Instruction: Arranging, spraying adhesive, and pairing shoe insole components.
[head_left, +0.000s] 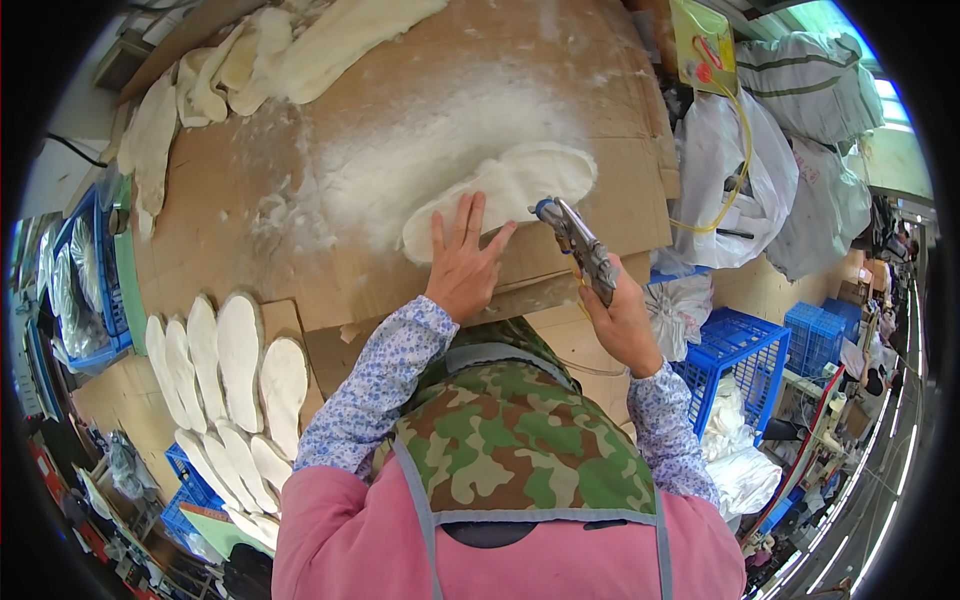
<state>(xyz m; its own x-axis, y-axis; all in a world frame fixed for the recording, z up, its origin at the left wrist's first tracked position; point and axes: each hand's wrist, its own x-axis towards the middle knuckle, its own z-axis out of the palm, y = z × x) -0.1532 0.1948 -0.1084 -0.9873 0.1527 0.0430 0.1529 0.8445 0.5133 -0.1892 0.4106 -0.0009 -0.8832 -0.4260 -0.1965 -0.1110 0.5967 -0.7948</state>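
Observation:
A pale, fleecy insole (pixel 500 190) lies at a slant on the cardboard-covered table (pixel 370 290). My left hand (pixel 465 260) rests on its near edge with the fingers spread flat. In my right hand (pixel 622 318) is a metal spray gun (pixel 585 245) with a blue nozzle. The fingers are wrapped round its grip. The nozzle points to the far left, just short of the insole's near edge, without visibly touching it. White fuzz or powder (pixel 370 165) coats the cardboard beyond and left of the insole. The gun's trigger is hidden by my hand.
Several white insoles (pixel 239 350) lie in rows at the near left. More pale pieces (pixel 350 40) are heaped along the far left edge. White sacks (pixel 740 150) and a yellow hose (pixel 742 170) stand at right. A blue crate (pixel 735 345) sits right of my arm.

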